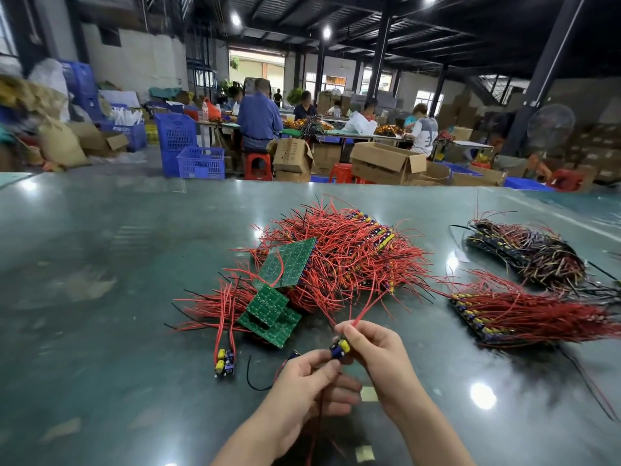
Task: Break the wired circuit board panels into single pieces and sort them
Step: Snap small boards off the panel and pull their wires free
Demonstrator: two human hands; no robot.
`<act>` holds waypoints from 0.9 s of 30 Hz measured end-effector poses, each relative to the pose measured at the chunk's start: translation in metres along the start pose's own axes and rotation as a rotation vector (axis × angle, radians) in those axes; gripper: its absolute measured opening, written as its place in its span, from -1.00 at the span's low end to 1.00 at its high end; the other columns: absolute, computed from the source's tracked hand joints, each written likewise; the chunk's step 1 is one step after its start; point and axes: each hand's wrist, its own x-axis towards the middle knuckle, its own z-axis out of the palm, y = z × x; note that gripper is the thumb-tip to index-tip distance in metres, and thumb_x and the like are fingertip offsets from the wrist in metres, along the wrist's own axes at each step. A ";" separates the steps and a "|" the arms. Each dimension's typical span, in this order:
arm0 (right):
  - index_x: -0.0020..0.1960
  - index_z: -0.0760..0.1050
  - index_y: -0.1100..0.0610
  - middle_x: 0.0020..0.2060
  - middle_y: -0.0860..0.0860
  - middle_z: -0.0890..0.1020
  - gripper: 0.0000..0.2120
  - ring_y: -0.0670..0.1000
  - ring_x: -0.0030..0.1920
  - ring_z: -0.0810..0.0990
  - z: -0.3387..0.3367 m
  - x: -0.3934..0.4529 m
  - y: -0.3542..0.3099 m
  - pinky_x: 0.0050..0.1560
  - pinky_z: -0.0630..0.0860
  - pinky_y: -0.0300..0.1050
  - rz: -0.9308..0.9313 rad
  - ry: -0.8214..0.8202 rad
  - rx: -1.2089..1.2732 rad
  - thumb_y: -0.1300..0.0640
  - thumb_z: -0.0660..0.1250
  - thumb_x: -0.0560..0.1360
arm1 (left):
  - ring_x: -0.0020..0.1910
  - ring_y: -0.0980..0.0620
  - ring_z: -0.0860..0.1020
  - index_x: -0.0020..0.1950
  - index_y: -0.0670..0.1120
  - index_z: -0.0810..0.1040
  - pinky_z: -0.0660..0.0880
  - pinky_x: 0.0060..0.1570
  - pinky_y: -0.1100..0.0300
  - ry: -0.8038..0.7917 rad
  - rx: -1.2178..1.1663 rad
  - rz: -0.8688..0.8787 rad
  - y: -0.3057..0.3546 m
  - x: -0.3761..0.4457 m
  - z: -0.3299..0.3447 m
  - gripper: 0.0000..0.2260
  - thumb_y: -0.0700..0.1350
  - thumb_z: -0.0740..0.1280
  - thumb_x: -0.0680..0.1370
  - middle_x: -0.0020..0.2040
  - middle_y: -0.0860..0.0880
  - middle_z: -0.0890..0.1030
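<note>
A big heap of red-wired green circuit board panels (332, 257) lies mid-table, with a large panel (289, 264) and smaller panels (268, 317) face down at its left. My right hand (376, 354) and my left hand (309, 381) together pinch a small wired board piece (339, 348) with yellow and blue parts, its red wires rising past my right fingers. One single wired piece (224, 362) lies on the table to the left. Another piece (294, 354) peeks out just above my left hand.
At the right lies a row of sorted red-wired boards (524, 314). Behind it is a darker-wired bundle (531, 253). The glossy green table (100, 297) stretches left. People work at tables beyond, among cardboard boxes (386, 163) and blue crates (188, 146).
</note>
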 end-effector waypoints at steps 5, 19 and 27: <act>-0.16 0.62 0.22 -0.32 0.04 0.66 -0.85 -0.06 -0.28 0.61 0.001 0.001 0.001 -0.24 0.52 -0.28 -0.047 -0.067 -0.120 0.33 0.29 0.51 | -0.37 0.00 0.66 0.01 -0.23 0.52 0.56 -0.43 0.24 -0.093 -0.046 -0.119 0.003 0.003 -0.009 -0.83 -0.23 0.15 0.63 -0.30 -0.17 0.67; -0.33 0.55 0.13 -0.41 -0.06 0.54 -0.80 -0.06 -0.31 0.47 -0.004 0.014 0.009 -0.20 0.40 -0.17 -0.119 0.081 -0.373 0.25 0.40 0.47 | -0.65 0.18 0.17 -0.15 -0.17 0.53 0.11 -0.63 0.37 -0.033 0.158 -0.008 -0.005 0.014 -0.003 -0.71 -0.18 0.10 0.67 -0.57 0.03 0.40; -0.28 0.57 0.18 -0.43 -0.07 0.55 -0.85 -0.12 -0.37 0.47 -0.002 0.011 0.005 -0.30 0.41 -0.33 -0.180 -0.014 -0.428 0.22 0.40 0.46 | -0.66 0.14 0.19 0.02 -0.09 0.45 0.09 -0.60 0.39 -0.121 0.130 -0.016 -0.002 0.011 -0.005 -0.84 -0.02 0.20 0.62 -0.49 -0.07 0.46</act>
